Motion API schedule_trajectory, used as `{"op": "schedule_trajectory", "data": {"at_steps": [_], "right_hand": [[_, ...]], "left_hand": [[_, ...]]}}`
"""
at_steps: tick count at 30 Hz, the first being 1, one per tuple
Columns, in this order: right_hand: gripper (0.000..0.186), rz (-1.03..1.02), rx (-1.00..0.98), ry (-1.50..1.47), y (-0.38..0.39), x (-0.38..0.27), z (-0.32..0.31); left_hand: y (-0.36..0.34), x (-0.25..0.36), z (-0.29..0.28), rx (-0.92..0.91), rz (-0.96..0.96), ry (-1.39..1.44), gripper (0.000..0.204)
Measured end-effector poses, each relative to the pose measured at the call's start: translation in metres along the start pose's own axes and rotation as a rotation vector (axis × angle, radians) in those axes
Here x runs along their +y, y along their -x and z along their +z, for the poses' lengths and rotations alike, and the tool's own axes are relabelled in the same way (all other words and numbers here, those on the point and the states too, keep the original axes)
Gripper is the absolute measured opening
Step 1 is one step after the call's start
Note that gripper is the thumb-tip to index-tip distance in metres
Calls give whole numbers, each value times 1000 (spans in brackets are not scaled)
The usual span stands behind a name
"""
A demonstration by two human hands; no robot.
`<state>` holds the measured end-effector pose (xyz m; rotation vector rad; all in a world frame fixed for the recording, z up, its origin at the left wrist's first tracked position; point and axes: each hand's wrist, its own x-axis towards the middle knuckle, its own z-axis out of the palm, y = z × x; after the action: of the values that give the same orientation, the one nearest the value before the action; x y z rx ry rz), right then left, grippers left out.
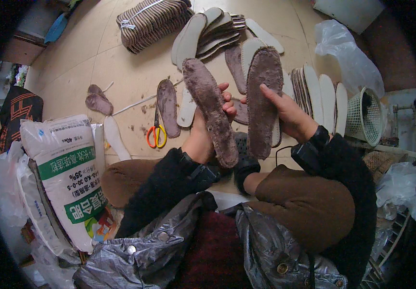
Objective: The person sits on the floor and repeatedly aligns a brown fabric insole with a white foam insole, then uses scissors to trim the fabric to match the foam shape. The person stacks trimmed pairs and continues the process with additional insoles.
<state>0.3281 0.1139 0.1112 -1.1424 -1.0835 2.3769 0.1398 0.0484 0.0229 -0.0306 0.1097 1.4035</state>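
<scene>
Two fuzzy brown insoles are raised side by side over the floor. My left hand (226,102) is closed on the left insole (211,113), its fingers curling round the right edge and the palm hidden behind. The right insole (264,103) is gripped in my right hand (292,113), thumb flat on the plush face and fingers mostly hidden underneath. Below my left hand lie scissors (156,136) with red and yellow handles, beside a loose brown insole (168,108) on the floor.
A tied bundle of insoles (152,21) lies at the far left of a stack of pale-sided insoles (212,33). More stand in a row (326,96) by a green plastic basket (364,115). A printed white sack (63,164) leans at my left; a clear plastic bag (350,58) lies far right.
</scene>
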Motion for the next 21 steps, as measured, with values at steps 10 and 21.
{"op": "schedule_trajectory", "data": {"at_steps": [10,21], "right_hand": [[42,-42,-30,99,-4,8,0],[53,-149,-57,250,0,7,4]], "left_hand": [[-4,-25,23,347,181,-519,36],[-12,-44,42,440,233,-1265,33]]}}
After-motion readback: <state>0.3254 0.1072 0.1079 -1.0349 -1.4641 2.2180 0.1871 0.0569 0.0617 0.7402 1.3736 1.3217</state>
